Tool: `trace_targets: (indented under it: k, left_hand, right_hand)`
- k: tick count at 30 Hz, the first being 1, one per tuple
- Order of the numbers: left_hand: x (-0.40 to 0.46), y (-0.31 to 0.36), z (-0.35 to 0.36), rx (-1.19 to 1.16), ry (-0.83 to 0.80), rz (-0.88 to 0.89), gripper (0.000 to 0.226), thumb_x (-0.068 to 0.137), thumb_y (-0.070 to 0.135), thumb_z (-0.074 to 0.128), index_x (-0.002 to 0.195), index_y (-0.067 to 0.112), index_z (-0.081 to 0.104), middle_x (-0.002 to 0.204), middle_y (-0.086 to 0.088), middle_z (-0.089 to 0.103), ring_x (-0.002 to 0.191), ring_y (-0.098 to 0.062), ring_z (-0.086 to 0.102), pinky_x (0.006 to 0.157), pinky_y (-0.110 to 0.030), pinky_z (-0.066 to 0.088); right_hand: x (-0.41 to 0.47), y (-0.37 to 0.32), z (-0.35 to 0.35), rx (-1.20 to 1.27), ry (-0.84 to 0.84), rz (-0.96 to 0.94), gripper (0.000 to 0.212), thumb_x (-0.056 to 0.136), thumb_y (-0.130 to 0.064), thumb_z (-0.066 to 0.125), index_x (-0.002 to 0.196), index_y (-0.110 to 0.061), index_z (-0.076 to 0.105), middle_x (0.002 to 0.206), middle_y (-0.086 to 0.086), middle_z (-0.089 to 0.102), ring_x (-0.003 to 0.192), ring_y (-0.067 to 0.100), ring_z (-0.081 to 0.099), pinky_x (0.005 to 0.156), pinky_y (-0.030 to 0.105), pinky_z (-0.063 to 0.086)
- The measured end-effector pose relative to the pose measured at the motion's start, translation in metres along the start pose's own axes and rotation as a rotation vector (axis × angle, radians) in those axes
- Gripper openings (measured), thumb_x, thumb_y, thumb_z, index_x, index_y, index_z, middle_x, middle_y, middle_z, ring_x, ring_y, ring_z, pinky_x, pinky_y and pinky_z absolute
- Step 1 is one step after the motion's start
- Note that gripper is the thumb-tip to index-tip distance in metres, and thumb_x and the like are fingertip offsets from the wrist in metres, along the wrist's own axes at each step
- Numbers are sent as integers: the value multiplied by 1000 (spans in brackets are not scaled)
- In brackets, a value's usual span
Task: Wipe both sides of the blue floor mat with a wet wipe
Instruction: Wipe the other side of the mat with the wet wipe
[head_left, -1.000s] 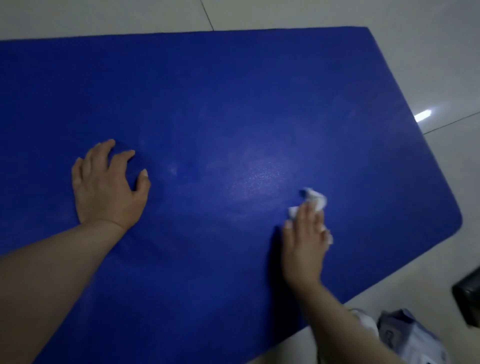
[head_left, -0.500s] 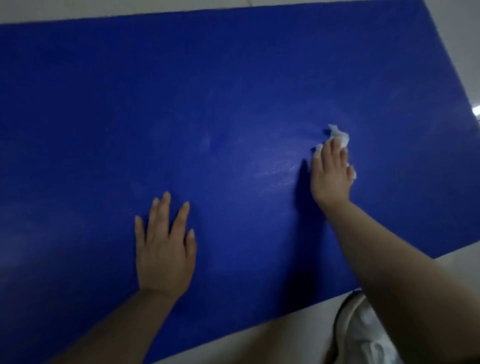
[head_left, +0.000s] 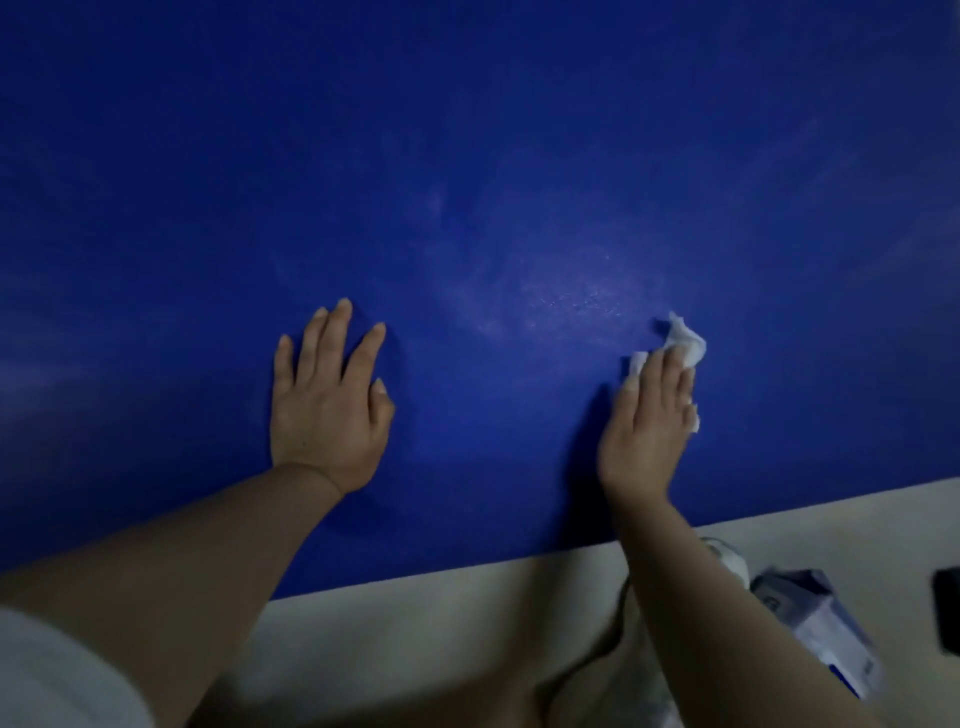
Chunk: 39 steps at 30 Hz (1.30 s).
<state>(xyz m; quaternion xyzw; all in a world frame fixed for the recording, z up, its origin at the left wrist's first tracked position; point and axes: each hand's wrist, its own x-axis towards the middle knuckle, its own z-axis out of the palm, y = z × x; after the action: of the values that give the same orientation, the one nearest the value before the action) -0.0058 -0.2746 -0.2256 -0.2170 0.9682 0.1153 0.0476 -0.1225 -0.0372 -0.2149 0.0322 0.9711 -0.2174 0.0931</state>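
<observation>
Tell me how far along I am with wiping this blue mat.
Done: pale wet streaks on the blue floor mat ahead of the wipe suggest that patch of the upper face is wiped. In hand: your right hand presses the wet wipe on the mat while your left hand rests flat on it. Left: probably the rest of this face; the underside's state isn't visible.

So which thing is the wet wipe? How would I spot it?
Find the big blue mat filling most of the view. Two hands lie on it; go to the right hand. The wipe is the small crumpled white wad poking out under its fingertips, the only white thing on the blue.
</observation>
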Motion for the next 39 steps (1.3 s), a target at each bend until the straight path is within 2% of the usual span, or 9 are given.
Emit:
trace_targets:
  k: [2, 8, 12, 16, 18, 24, 28, 33, 39]
  left_hand:
    - [-1, 1, 0, -5, -8, 0, 56, 91, 32, 29, 143, 13, 39, 156, -12, 23, 143, -28, 17, 116, -51, 10]
    - [1, 3, -2, -8, -6, -9, 58, 90, 32, 27, 142, 11, 40, 156, -13, 23, 144, -28, 15, 115, -51, 9]
    - [1, 3, -2, -3, -13, -7, 57, 91, 32, 26, 143, 12, 39, 156, -13, 22, 144, -28, 15, 116, -50, 8]
    - [1, 2, -2, 4, -21, 1, 57, 91, 32, 27, 142, 12, 39, 156, -13, 22, 144, -28, 16, 116, -50, 8]
    - [1, 1, -2, 4, -28, -3, 57, 91, 33, 26, 143, 11, 38, 157, -13, 21, 144, -28, 15, 116, -50, 6]
    - [2, 3, -3, -6, -18, -2, 59, 90, 32, 26, 143, 10, 40, 156, -13, 22, 144, -28, 14, 116, -46, 2]
    - [2, 3, -4, -12, -16, 6, 58, 90, 32, 26, 143, 11, 39, 156, -14, 22, 144, -29, 16, 116, -49, 6]
    - [3, 2, -2, 4, -17, 9, 58, 91, 32, 26, 142, 10, 40, 156, -14, 23, 143, -28, 16, 115, -49, 6]
    - [2, 3, -2, 5, -23, 7, 58, 91, 33, 26, 143, 11, 40, 156, -14, 23, 144, -29, 17, 116, -51, 9]
  right_hand:
    - [-15, -11, 9, -15, 33, 60, 58, 99, -34, 24, 149, -5, 25, 159, 10, 14, 144, 30, 18, 115, 50, 14]
    - [-142, -54, 39, -27, -386, -654, 56, 99, -41, 29, 149, -15, 28, 159, -2, 13, 146, 13, 7, 119, 34, -2]
    - [-82, 1, 8, 151, -79, -281, 42, 101, -26, 30, 140, -14, 43, 132, 8, 55, 117, 20, 52, 98, 36, 39]
    - [-22, 43, -11, 0, 93, 134, 61, 96, -35, 16, 147, -6, 29, 157, 8, 18, 145, 29, 18, 115, 49, 12]
    - [-42, 20, 4, -74, 153, 223, 66, 90, -35, 13, 145, -5, 34, 155, 13, 25, 137, 34, 31, 108, 50, 20]
    - [-192, -54, 52, -85, -202, -484, 54, 96, -37, 34, 145, -15, 34, 156, 6, 24, 143, 22, 22, 112, 37, 15]
    - [-121, 9, 26, -61, 6, -193, 53, 91, -23, 32, 141, -5, 32, 147, 18, 35, 127, 34, 41, 98, 39, 30]
    - [-52, 40, -2, 20, 169, 340, 61, 93, -30, 16, 140, 2, 39, 155, 18, 23, 140, 39, 22, 108, 54, 22]
    - [-152, -14, 45, 103, -67, 5, 65, 98, -54, 13, 150, -15, 20, 159, -1, 1, 145, 9, -9, 110, 40, -1]
